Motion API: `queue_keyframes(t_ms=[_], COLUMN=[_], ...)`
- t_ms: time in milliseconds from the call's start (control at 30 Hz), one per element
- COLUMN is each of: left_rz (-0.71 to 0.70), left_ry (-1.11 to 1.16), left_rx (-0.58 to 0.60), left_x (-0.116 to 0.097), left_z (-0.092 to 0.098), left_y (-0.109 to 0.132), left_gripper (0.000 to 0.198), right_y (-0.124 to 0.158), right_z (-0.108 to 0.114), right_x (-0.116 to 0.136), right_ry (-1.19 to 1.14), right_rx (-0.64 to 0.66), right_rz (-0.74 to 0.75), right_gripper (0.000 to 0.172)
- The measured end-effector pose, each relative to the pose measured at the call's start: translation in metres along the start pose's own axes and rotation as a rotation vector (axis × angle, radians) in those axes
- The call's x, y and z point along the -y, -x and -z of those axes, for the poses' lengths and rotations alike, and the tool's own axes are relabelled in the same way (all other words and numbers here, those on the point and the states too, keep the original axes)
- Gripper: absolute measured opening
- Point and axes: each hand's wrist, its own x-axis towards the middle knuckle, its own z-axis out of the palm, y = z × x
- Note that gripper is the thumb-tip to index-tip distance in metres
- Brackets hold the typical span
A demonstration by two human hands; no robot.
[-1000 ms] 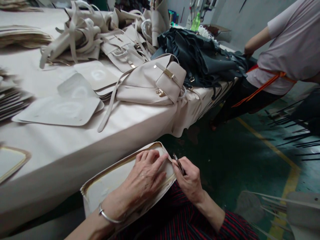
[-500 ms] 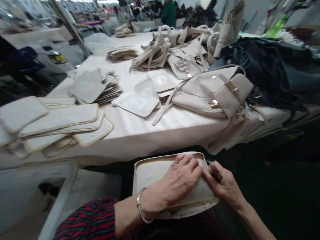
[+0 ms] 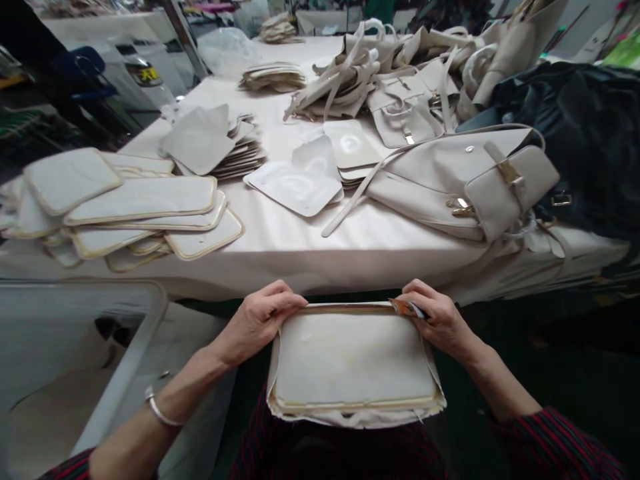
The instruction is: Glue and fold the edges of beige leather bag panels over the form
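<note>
Your left hand [image 3: 260, 317] and right hand [image 3: 437, 320] each pinch a top corner of the panel [image 3: 353, 360], which lies on your lap at 6 o'clock, just short of the table [image 3: 300, 257] edge. Uneven pull could, I judge, wrinkle its folded rim. The sliver [image 3: 406, 308] tucked in your right fingers, at the panel's 1 o'clock, is too blurred to name, and the panel's underside is hidden.

Lower centre: cream rectangular leather-like panel [image 3: 355, 360], matt, smooth, raw-edged. Right: beige faux-leather handbag [image 3: 435, 177], smooth, with glossy gold metal clasp [image 3: 510, 175].
</note>
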Motion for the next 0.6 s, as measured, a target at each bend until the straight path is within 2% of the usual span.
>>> queue_keyframes(t_ms=[100,167,300,433,600], left_rz=[-0.145,-0.182,-0.206,-0.247,-0.359], left_ry=[-0.055,-0.067,-0.093,-0.239,-0.601], left_rx=[0.136,0.156,0.122,0.097,0.063], left_x=[0.008,0.015,0.02,0.015,-0.008], left_z=[0.007,0.008,0.005,0.002,-0.005], left_y=[-0.002,-0.005,-0.006,0.001,0.015], left_gripper=[0.028,0.026,0.022,0.025,0.031], right_y=[0.003,0.004,0.006,0.005,0.003], right_z=[0.004,0.006,0.006,0.006,0.009], right_x=[0.003,0.004,0.0,-0.002,0.004], right_ry=[-0.06,-0.095,-0.105,-0.13,-0.098], right_rx=[-0.03,-0.051,-0.035,-0.022,0.032], right_rz=[-0.006,-0.019,-0.101,-0.173,-0.063], right_gripper=[0.015,0.015,0.015,0.027,0.013])
